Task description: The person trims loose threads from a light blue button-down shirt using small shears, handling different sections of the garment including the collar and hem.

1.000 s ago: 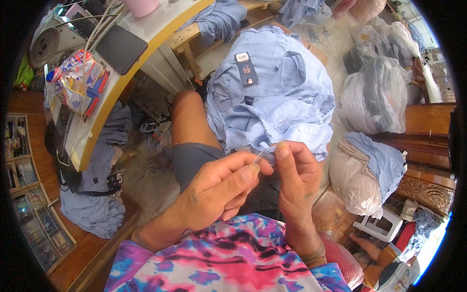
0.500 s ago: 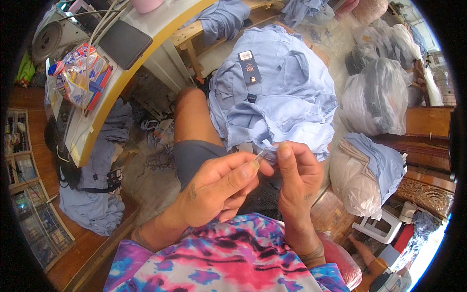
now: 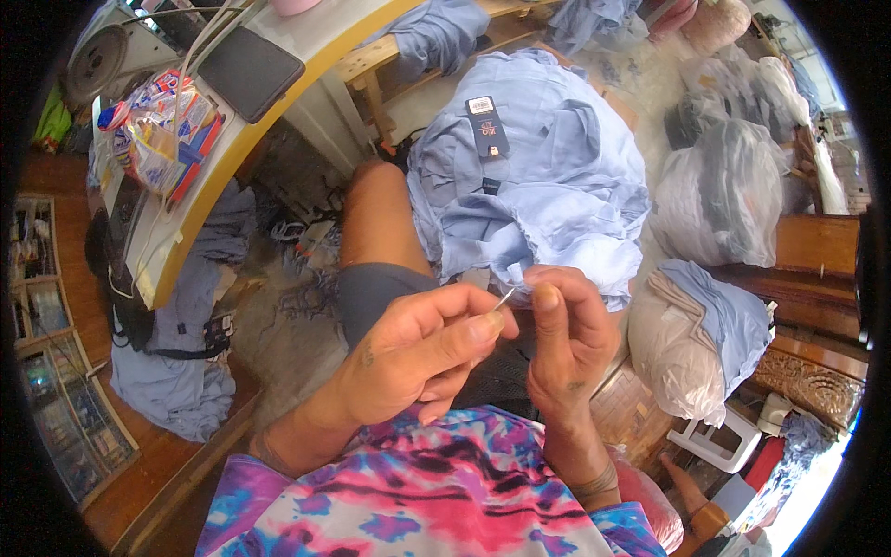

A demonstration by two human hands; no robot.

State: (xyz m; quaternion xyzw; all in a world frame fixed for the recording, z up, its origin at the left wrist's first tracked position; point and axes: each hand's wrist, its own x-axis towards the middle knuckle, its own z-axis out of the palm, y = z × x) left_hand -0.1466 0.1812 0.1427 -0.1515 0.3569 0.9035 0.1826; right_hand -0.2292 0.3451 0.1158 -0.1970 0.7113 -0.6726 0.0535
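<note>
A light blue garment (image 3: 548,186) is spread over my lap, with a dark hang tag (image 3: 484,130) and a small dark neck label (image 3: 491,187) on it. My right hand (image 3: 568,325) is closed, pinching the garment's near edge between thumb and fingers. Between the thumb and fingers of my left hand (image 3: 432,343) is a thin pointed metal tool (image 3: 504,299); its handle is hidden, so its exact kind does not show. The tool's tip points up at the pinched cloth, close to my right fingertips.
At the left stands a yellow-edged table (image 3: 195,218) bearing a dark phone or tablet (image 3: 251,74) and a bread bag (image 3: 162,135). Blue cloth (image 3: 176,399) hangs below it. On the right are stuffed plastic bags (image 3: 719,195), a cloth-topped sack (image 3: 687,334) and a white stool (image 3: 719,446).
The view has shifted slightly. My left hand has drawn the tool a little down from the pinched cloth, while my right hand keeps its pinch on the garment's edge.
</note>
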